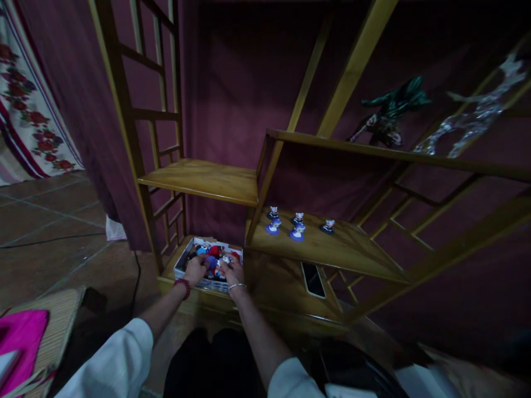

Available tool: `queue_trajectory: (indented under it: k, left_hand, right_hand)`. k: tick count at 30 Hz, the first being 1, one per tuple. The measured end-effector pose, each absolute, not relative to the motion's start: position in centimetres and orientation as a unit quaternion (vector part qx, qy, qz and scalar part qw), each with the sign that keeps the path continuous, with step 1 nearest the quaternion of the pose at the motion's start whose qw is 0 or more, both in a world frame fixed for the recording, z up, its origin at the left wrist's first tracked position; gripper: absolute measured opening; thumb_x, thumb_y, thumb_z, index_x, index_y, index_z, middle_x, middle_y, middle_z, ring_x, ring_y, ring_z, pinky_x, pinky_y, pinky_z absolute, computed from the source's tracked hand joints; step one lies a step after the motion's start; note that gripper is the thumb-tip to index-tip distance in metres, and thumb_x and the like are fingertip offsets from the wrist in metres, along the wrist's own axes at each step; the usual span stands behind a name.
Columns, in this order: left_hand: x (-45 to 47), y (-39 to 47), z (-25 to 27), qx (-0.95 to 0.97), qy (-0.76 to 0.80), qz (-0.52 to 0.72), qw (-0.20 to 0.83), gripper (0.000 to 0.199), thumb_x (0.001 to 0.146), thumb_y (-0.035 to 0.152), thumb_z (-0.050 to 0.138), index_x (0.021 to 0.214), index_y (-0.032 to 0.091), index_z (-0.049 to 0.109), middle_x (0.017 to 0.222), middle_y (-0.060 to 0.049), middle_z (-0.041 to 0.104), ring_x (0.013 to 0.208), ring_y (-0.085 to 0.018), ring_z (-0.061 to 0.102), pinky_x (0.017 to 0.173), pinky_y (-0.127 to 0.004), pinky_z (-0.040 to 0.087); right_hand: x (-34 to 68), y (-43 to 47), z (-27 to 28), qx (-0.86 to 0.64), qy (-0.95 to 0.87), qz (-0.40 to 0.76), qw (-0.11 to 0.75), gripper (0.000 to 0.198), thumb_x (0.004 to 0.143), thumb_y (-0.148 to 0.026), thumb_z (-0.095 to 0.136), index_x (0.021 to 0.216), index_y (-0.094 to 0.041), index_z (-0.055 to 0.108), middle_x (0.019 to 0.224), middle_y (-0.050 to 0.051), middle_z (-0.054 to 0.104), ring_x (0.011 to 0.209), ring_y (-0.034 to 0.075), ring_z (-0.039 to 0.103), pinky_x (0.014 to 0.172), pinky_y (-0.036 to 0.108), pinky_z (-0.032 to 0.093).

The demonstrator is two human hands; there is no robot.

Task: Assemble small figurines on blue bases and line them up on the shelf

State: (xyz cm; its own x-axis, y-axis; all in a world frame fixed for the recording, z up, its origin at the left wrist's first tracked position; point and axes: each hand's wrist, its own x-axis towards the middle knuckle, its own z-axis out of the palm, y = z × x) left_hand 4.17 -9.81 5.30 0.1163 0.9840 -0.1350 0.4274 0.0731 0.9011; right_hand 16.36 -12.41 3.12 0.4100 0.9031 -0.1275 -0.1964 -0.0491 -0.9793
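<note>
A shallow white box [179, 268] full of small colourful figurines sits on the low wooden shelf. Both my hands reach into it. My left hand [196, 269] has its fingers closed at a round purple piece [211, 262], which looks like a figurine's base. Beside it, my right hand [233, 272] pinches a small white-and-lavender figurine [224, 260]. Whether the purple piece and this figurine are joined, I cannot tell. Red and blue figurines [214, 251] lie behind my fingers. On the shelf to the right stand several little figurines, two with purple bases [297, 232] in front and three with dark bases [327, 226].
A phone [313, 279] lies on the lower board right of the box. Above the box is a bare wooden shelf [203, 176]. A dark green statue [390, 113] and a clear glass-like one [477, 113] stand higher right. A woven-topped seat [62, 309] is at left.
</note>
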Motion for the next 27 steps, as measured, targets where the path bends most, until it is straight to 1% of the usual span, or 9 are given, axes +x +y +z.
queue_trajectory:
  k: [3, 5, 8, 12, 18, 23, 27]
  left_hand:
    - [4.3, -11.7, 6.2, 0.554, 0.547, 0.377, 0.502, 0.015, 0.074, 0.015, 0.055, 0.089, 0.013, 0.059, 0.069, 0.000, 0.064, 0.056, -0.011, 0.058, 0.054, -0.020, 0.047]
    - [4.5, -12.9, 7.0, 0.519, 0.521, 0.411, 0.539, 0.013, 0.074, 0.014, 0.056, 0.087, 0.013, 0.059, 0.065, 0.001, 0.062, 0.052, -0.010, 0.057, 0.053, -0.020, 0.048]
    - [4.5, -14.7, 8.4, 0.473, 0.484, 0.452, 0.582, 0.012, 0.073, 0.012, 0.058, 0.085, 0.012, 0.059, 0.061, 0.001, 0.061, 0.051, -0.009, 0.057, 0.055, -0.022, 0.050]
    - [4.5, -17.2, 10.2, 0.429, 0.443, 0.484, 0.621, 0.017, 0.072, 0.010, 0.059, 0.089, 0.011, 0.060, 0.065, -0.001, 0.063, 0.055, -0.011, 0.060, 0.061, -0.025, 0.052]
    - [4.3, -20.8, 12.0, 0.391, 0.402, 0.517, 0.647, 0.017, 0.076, 0.006, 0.053, 0.092, 0.010, 0.059, 0.072, -0.005, 0.065, 0.061, -0.013, 0.063, 0.068, -0.027, 0.053]
    - [4.0, -23.1, 12.9, 0.350, 0.380, 0.549, 0.657, 0.017, 0.078, 0.006, 0.049, 0.092, 0.010, 0.058, 0.073, -0.005, 0.065, 0.059, -0.012, 0.063, 0.062, -0.026, 0.053]
    - [3.8, -24.5, 13.5, 0.310, 0.370, 0.580, 0.656, 0.017, 0.078, 0.004, 0.048, 0.089, 0.010, 0.059, 0.072, -0.005, 0.064, 0.055, -0.011, 0.061, 0.057, -0.022, 0.051]
  right_hand:
    - [16.1, -14.2, 5.1, -0.557, -0.313, 0.463, 0.615, 0.041, 0.058, -0.033, 0.063, 0.095, -0.017, 0.054, 0.068, -0.001, 0.063, 0.059, 0.016, 0.064, 0.046, 0.020, 0.046]
    - [15.9, -15.5, 6.5, -0.552, -0.325, 0.455, 0.618, 0.039, 0.059, -0.033, 0.062, 0.095, -0.018, 0.054, 0.071, -0.001, 0.064, 0.060, 0.015, 0.063, 0.047, 0.020, 0.046]
    - [15.7, -17.2, 8.3, -0.549, -0.338, 0.442, 0.624, 0.037, 0.059, -0.032, 0.062, 0.093, -0.018, 0.055, 0.071, -0.001, 0.064, 0.060, 0.015, 0.063, 0.046, 0.019, 0.045]
    - [15.5, -19.1, 10.1, -0.536, -0.346, 0.427, 0.640, 0.040, 0.059, -0.033, 0.063, 0.094, -0.016, 0.054, 0.067, -0.001, 0.064, 0.057, 0.014, 0.062, 0.044, 0.018, 0.043]
    - [15.1, -21.8, 12.0, -0.517, -0.366, 0.414, 0.653, 0.040, 0.059, -0.034, 0.065, 0.093, -0.016, 0.055, 0.062, -0.001, 0.063, 0.054, 0.012, 0.059, 0.043, 0.018, 0.042]
    - [14.8, -23.9, 13.7, -0.494, -0.356, 0.408, 0.680, 0.036, 0.057, -0.037, 0.067, 0.085, -0.016, 0.057, 0.066, 0.000, 0.064, 0.059, 0.013, 0.060, 0.047, 0.019, 0.045]
    - [14.6, -25.5, 15.1, -0.485, -0.324, 0.427, 0.691, 0.036, 0.056, -0.037, 0.069, 0.084, -0.017, 0.057, 0.071, 0.001, 0.064, 0.063, 0.014, 0.062, 0.046, 0.019, 0.046]
